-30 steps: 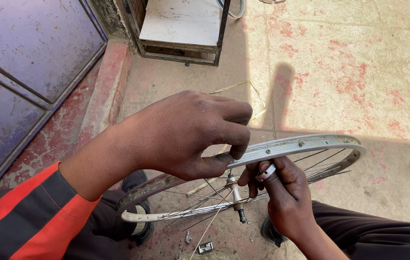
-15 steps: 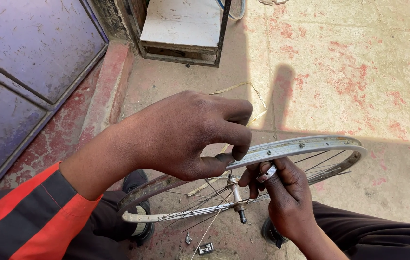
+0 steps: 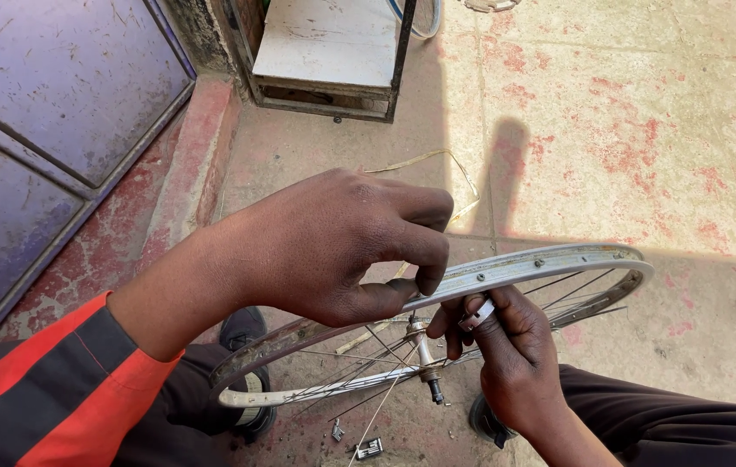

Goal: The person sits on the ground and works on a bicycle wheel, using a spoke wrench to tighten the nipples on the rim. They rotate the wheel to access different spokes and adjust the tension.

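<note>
Down by the lap, small metal bits (image 3: 368,447) lie loose on the concrete under the bare bicycle wheel rim (image 3: 558,262), which rests tilted across the person's knees, long span running lower-left to upper-right. Hub and axle (image 3: 424,355) sit below the rim's near arc, spokes fanning out, some slack. Right hand (image 3: 506,355) is inside the rim, under it, fingers pinched shut on a small silvery tool (image 3: 477,315), likely a spoke key, just below the rim. Left hand (image 3: 342,246) comes from above, thumb and forefinger closed on the rim edge directly over the right hand; both hands nearly touching. Open floor to the right and ahead. Left: a purple metal door (image 3: 57,112) and raised kerb. Farther off, a white metal-framed stand (image 3: 329,52).
</note>
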